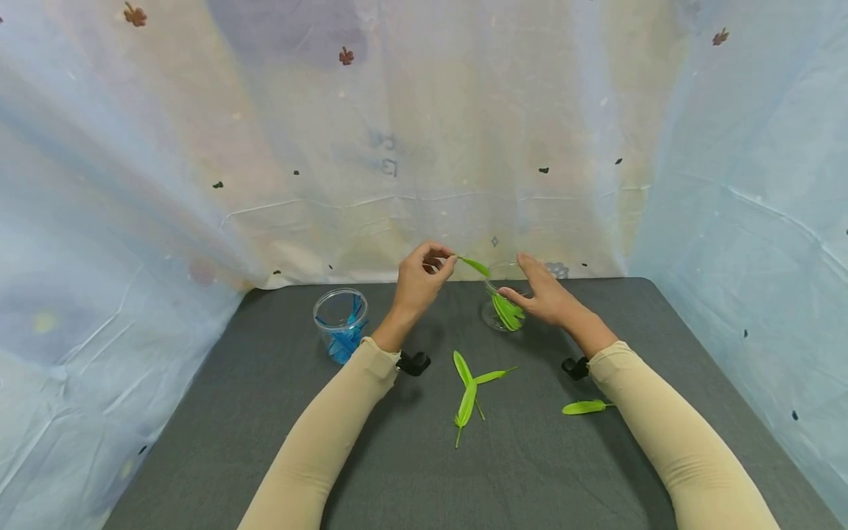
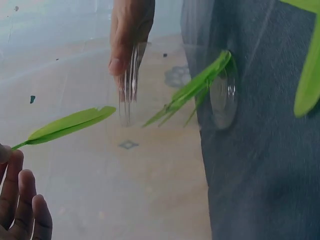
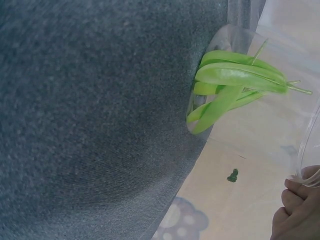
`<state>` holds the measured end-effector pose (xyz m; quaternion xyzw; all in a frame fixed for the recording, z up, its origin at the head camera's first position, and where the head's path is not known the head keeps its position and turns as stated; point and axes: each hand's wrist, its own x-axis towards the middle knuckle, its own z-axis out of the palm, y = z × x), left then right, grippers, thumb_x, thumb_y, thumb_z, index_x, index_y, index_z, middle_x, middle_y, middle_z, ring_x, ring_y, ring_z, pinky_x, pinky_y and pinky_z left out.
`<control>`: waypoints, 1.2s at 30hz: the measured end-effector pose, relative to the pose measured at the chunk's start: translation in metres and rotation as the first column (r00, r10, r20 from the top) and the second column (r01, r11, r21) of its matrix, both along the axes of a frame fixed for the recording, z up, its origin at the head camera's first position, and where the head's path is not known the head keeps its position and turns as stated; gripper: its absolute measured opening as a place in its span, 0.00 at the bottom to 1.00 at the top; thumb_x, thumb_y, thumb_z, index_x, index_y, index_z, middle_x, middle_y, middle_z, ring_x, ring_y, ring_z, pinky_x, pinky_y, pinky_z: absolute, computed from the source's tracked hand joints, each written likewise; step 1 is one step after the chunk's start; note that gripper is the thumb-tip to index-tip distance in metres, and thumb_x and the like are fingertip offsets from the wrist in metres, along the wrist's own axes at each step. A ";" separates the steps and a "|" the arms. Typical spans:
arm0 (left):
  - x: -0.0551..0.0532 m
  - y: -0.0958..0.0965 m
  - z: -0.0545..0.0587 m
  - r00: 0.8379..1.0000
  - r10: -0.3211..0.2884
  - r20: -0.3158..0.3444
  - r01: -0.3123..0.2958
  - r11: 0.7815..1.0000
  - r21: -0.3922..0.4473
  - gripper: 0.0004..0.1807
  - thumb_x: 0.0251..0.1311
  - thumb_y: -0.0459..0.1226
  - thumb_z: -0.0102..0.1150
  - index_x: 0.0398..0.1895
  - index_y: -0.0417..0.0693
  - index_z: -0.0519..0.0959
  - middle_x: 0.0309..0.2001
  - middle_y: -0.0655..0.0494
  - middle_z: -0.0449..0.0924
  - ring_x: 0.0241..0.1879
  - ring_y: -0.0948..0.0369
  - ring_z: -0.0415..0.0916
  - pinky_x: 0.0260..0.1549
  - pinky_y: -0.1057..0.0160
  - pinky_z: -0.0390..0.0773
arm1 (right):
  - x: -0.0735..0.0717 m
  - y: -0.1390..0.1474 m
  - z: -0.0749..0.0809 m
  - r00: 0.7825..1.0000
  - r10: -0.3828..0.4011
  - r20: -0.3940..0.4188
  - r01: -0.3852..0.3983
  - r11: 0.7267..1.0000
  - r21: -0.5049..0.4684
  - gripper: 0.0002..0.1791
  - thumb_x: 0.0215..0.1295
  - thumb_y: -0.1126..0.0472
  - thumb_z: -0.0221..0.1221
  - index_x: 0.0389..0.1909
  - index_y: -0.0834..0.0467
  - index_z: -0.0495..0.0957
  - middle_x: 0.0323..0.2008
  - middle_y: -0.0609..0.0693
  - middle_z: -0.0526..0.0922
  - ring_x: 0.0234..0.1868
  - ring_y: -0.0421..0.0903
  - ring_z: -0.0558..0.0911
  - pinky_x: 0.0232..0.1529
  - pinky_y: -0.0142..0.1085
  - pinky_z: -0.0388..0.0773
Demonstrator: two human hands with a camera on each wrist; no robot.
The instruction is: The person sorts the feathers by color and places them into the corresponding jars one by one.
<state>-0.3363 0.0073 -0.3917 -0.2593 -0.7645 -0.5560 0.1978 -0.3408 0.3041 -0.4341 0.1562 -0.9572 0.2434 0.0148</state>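
My left hand (image 1: 420, 276) pinches a green feather (image 1: 475, 266) by its quill, between thumb and fingertips. The feather's broad tip points right, right at the rim of a clear jar (image 2: 131, 95). Thumb and fingers of my right hand (image 1: 551, 296) grip that jar near its mouth. Inside it several green feathers (image 3: 240, 75) lean with their quills upward. In front of the jar, three loose green feathers (image 1: 467, 401) lie crossed on the dark tabletop. One more green feather (image 1: 584, 407) lies beside my right forearm.
A second clear jar (image 1: 322, 324) holding blue feathers (image 1: 346, 342) stands left of my left wrist. The dark grey table (image 1: 530, 471) ends at a patterned curtain (image 1: 437, 147) behind the jars and along both sides. A black wrist mount (image 1: 414, 363) sits under my left cuff.
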 end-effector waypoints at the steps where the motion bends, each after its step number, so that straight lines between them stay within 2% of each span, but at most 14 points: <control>1: -0.001 0.002 -0.001 1.000 -0.003 0.011 0.002 1.000 0.007 0.07 0.76 0.39 0.67 0.50 0.46 0.85 0.49 0.50 0.88 0.40 0.56 0.83 0.39 0.63 0.83 | 0.000 0.000 0.000 1.000 -0.002 0.000 0.002 1.000 0.000 0.59 0.77 0.26 0.52 0.89 0.59 0.36 0.87 0.62 0.38 0.86 0.67 0.39 0.82 0.69 0.40; 10: -0.006 0.019 -0.014 0.996 -0.014 0.093 0.013 1.000 0.017 0.08 0.76 0.41 0.67 0.50 0.47 0.85 0.50 0.51 0.88 0.42 0.58 0.84 0.41 0.63 0.85 | 0.000 -0.001 -0.001 1.000 -0.010 -0.003 0.010 1.000 0.002 0.59 0.77 0.26 0.53 0.88 0.61 0.38 0.87 0.63 0.39 0.86 0.68 0.40 0.81 0.70 0.42; 15: -0.008 0.024 -0.022 0.994 -0.009 0.108 0.008 1.000 0.004 0.07 0.75 0.40 0.68 0.49 0.48 0.86 0.50 0.51 0.88 0.41 0.57 0.84 0.42 0.60 0.86 | 0.001 -0.003 -0.001 1.000 -0.008 0.003 0.008 1.000 0.001 0.60 0.76 0.26 0.53 0.88 0.60 0.38 0.87 0.63 0.39 0.86 0.67 0.40 0.81 0.70 0.42; 20: -0.011 0.029 -0.028 0.992 -0.010 0.122 0.013 1.000 -0.028 0.07 0.75 0.40 0.69 0.49 0.49 0.86 0.49 0.52 0.88 0.40 0.58 0.85 0.39 0.60 0.87 | 0.004 -0.003 -0.001 1.000 -0.013 0.010 0.013 1.000 -0.008 0.60 0.76 0.26 0.53 0.89 0.60 0.38 0.87 0.63 0.39 0.86 0.68 0.40 0.81 0.71 0.43; 30: -0.013 0.039 -0.032 0.991 0.018 0.131 -0.005 0.995 -0.096 0.10 0.75 0.43 0.68 0.51 0.50 0.88 0.50 0.54 0.90 0.42 0.57 0.85 0.41 0.58 0.87 | 0.003 -0.001 0.001 1.000 -0.021 0.005 0.021 1.000 0.008 0.59 0.77 0.27 0.52 0.89 0.60 0.37 0.87 0.63 0.39 0.86 0.68 0.40 0.81 0.71 0.43; 36: -0.014 0.042 -0.033 0.987 0.036 0.156 -0.017 0.992 -0.123 0.10 0.76 0.45 0.67 0.51 0.52 0.88 0.52 0.54 0.89 0.41 0.57 0.85 0.37 0.60 0.86 | 0.002 -0.002 0.002 1.000 -0.022 0.007 0.022 1.000 0.002 0.59 0.77 0.27 0.53 0.88 0.60 0.37 0.87 0.62 0.38 0.86 0.67 0.40 0.81 0.71 0.44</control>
